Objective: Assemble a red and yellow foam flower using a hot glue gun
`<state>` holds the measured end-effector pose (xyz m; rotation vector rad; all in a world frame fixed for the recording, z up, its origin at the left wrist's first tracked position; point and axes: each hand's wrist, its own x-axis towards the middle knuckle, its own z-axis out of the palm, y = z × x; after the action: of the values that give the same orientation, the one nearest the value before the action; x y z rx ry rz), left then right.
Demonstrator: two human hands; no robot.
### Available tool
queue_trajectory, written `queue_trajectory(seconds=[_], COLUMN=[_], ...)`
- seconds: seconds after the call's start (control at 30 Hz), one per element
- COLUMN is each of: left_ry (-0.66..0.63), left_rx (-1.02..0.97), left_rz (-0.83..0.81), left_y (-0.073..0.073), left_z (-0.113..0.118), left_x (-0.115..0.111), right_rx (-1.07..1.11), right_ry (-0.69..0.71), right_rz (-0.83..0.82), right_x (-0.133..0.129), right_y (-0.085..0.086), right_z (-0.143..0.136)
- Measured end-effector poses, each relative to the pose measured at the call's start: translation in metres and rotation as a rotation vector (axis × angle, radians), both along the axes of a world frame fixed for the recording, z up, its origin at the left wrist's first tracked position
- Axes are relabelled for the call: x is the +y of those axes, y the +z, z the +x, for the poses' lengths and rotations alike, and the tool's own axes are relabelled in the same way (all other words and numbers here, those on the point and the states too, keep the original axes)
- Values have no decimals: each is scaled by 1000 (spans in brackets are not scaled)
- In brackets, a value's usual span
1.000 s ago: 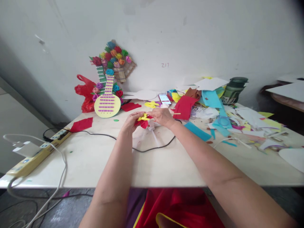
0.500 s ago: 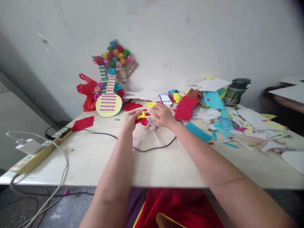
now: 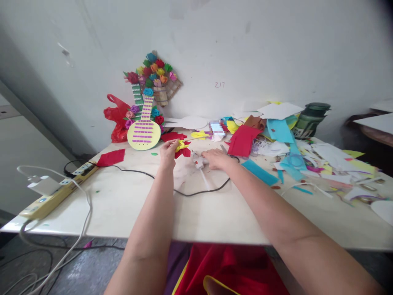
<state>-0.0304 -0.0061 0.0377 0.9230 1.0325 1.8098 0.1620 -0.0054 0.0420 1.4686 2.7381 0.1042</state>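
Observation:
Near the middle of the white table [image 3: 129, 217], my left hand [image 3: 170, 152] is closed on a yellow and red paper flower [image 3: 183, 148]. A thin stick [image 3: 196, 138] runs from the flower toward the right. My right hand [image 3: 214, 158] is at the white glue gun [image 3: 198, 160], its fingers bent around the gun's right side. The gun lies on the table with a clear glue stick [image 3: 204, 179] pointing toward me.
A paper lute [image 3: 143, 134], paper flowers [image 3: 153, 69] and a red bag [image 3: 117, 119] stand at the back left. A power strip [image 3: 58, 194] lies left; a black cord [image 3: 196, 193] crosses the table. Paper scraps [image 3: 294, 159], a phone [image 3: 217, 128] and a bottle [image 3: 310, 119] are right.
My right hand has left the flower and moved down and right to the glue gun. The flower stays in my left hand. The view has shifted slightly.

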Motion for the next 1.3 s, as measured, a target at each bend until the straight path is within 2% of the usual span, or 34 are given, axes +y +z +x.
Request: queue_trajectory(seconds=[0.13,0.23,0.33,0.4,0.53,0.6,0.73,0.93,1.07,1.3], left_ry=[30,38,30,25,18,9,-16,-18,-10,-5], left_rx=[-9,-12,-2,12,38,42,66,71,73,100], left_rz=[26,42,15,-5,-21,-47,-56,-83,-90,-94], left_y=[-1,-3,-4,-5,-6,-5,-4,-1,0,-2], left_z=[0,0,-1,-1,1,3,8,14,15,15], left_x=[2,4,6,7,8,8,6,2,2,4], right_rx=[71,93,218,322,758,882,911,849,784,646], right_ry=[20,-28,-77,-126,-58,-63,-58,48,28,-33], right_rz=[42,118,148,84,-107,-204,-247,-77,-4,63], right_x=[1,4,9,15,23,20,8,9,12,3], right_y=[-3,5,16,21,26,29,37,33,29,34], right_z=[3,13,26,35,46,44,30,15,12,8])
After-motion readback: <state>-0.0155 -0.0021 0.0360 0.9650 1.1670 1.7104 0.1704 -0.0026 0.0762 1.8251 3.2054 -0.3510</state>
